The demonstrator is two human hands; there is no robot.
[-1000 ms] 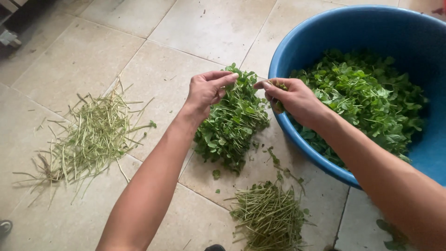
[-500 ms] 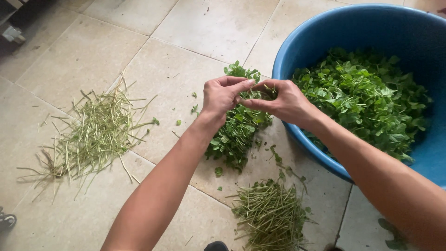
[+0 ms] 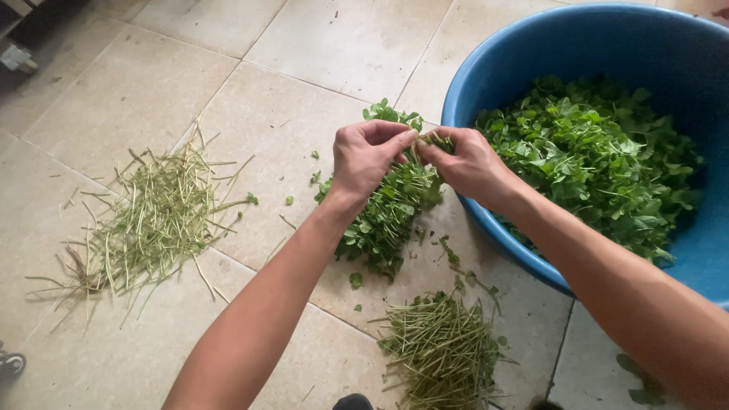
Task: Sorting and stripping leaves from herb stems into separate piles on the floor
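My left hand (image 3: pixel 366 157) and my right hand (image 3: pixel 465 161) meet above a heap of green leafy sprigs (image 3: pixel 383 216) on the tiled floor. Both hands pinch one small leafy sprig (image 3: pixel 434 140) between thumbs and fingertips. To the right stands a big blue tub (image 3: pixel 531 68) holding a mass of picked green leaves (image 3: pixel 592 159); my right forearm crosses its near rim.
A spread of bare pale stems (image 3: pixel 144 220) lies on the tiles at left. A second pile of cut stems (image 3: pixel 440 349) lies near the bottom middle. A dark object (image 3: pixel 15 53) sits at the top left corner. Loose leaves dot the floor.
My two hands have come together over the leaf heap and now pinch one sprig between them. The camera view has shifted slightly.
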